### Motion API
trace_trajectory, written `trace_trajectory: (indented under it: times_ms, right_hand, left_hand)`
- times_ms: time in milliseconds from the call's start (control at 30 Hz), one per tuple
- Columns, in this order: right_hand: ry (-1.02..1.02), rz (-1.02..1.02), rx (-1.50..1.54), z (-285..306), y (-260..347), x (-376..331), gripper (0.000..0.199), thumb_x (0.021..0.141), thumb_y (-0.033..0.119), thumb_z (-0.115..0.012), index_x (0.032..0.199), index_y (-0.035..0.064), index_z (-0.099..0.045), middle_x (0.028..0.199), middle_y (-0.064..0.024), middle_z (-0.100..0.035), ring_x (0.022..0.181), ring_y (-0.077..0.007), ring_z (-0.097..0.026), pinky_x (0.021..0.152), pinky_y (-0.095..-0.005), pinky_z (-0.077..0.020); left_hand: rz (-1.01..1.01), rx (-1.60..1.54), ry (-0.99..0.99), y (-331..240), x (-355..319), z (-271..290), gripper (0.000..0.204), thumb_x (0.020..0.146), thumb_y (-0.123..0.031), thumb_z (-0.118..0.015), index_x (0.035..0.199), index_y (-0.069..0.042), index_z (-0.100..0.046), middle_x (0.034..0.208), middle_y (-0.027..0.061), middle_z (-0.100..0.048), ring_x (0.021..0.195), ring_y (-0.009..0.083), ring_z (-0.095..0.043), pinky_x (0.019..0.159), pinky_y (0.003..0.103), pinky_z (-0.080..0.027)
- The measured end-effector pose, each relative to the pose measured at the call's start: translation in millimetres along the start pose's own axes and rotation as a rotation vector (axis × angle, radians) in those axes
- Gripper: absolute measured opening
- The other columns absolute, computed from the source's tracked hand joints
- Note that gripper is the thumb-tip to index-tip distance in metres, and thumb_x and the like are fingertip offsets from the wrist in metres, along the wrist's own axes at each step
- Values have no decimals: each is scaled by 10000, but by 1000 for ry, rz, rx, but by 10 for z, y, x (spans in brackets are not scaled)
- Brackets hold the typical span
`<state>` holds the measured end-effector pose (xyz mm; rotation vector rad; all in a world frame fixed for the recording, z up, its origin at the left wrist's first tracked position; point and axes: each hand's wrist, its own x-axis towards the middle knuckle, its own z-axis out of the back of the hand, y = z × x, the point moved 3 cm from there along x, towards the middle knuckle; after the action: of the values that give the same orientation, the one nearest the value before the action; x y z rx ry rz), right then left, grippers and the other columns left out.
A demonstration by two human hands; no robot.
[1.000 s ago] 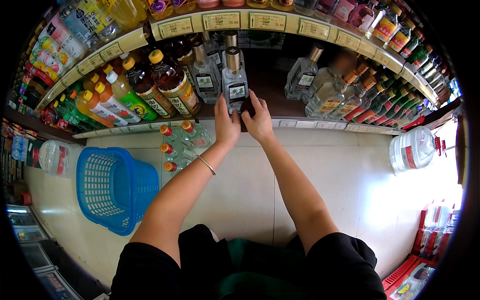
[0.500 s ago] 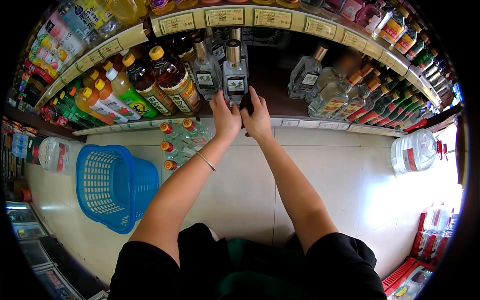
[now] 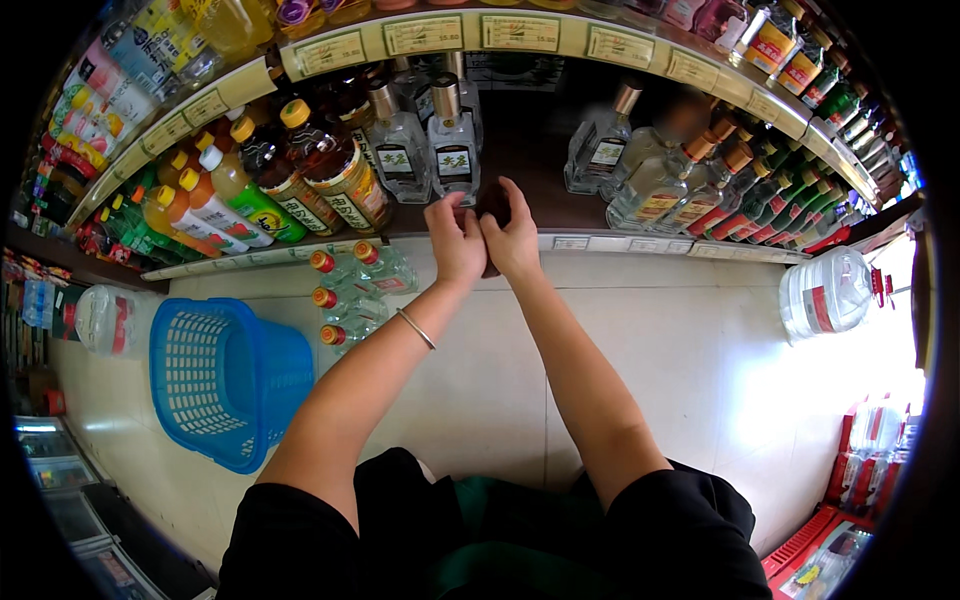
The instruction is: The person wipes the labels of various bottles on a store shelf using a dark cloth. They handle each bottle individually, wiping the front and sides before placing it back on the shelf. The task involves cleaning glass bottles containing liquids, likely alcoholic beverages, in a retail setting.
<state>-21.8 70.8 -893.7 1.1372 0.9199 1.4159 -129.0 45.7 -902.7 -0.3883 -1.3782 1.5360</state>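
Side by side at the front edge of the shelf are my left hand (image 3: 460, 242) and my right hand (image 3: 512, 236), their fingers curled toward each other. Between them shows a dark reddish-brown thing (image 3: 493, 202), perhaps a folded cloth; part of it hangs below the palms, and the palms hide its full shape. Just beyond my left fingers stands a clear square glass bottle (image 3: 454, 150) with a metallic cap and a white label. A matching bottle (image 3: 402, 155) is beside it on the left, with more behind. I cannot tell whether my left fingertips touch the nearest bottle.
Large brown bottles (image 3: 335, 170) with yellow caps stand left on the shelf. Clear bottles (image 3: 598, 150) are to the right. Several red-capped bottles (image 3: 345, 300) stand on the floor beside a blue basket (image 3: 262, 380). An upper shelf edge (image 3: 470, 34) overhangs the bottles.
The view has shifted a little, so shelf and bottles sit slightly left and higher. My hands are a little farther back from the front bottle, still holding the dark thing.
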Motion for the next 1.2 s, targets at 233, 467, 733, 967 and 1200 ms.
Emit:
trace_trajectory:
  times_ms: [233,467,733,967,1200]
  right_hand:
    - [-241,-99,207,770,26,-4,536,863,78,-611,1379,39,-468,1244,-168,-603,1134,-275,-589,982,-347,-460]
    - [-326,-55,199,1338,-14,124,529,871,65,-608,1378,21,-464,1229,-156,-602,1122,-253,-585,992,-337,-450]
    - [-301,-35,260,1531,114,45,509,891,53,-605,1378,1,-467,1275,-120,-572,1181,-198,-541,1027,-314,-416]
    - [-306,97,340,1415,277,206,513,887,47,-604,1377,0,-462,1266,-138,-575,1156,-218,-560,1016,-320,-431]
    - [279,58,486,995,713,858,449,949,125,-573,1381,25,-499,1282,-65,-582,1172,-158,-525,1034,-298,-390]
  left_hand:
    - [-61,-234,261,-476,127,-748,359,892,-57,-642,1232,-40,-529,1146,136,-556,1022,264,-597,889,368,-498]
    - [-177,-154,363,-645,651,-1535,984,656,-194,-898,1446,-19,-338,1403,189,-430,1278,350,-474,1054,393,-425]
    - [73,-399,664,-463,847,-1880,915,644,-68,-892,1396,-38,-371,1258,106,-598,1188,197,-567,997,338,-472]
    - [28,-398,579,-193,627,-1193,802,673,-68,-880,1323,-18,-414,1225,110,-614,1119,183,-608,953,314,-494]
    - [50,-280,600,-145,574,-638,966,615,-203,-922,1395,-36,-376,1304,159,-575,1226,253,-551,1033,355,-430]
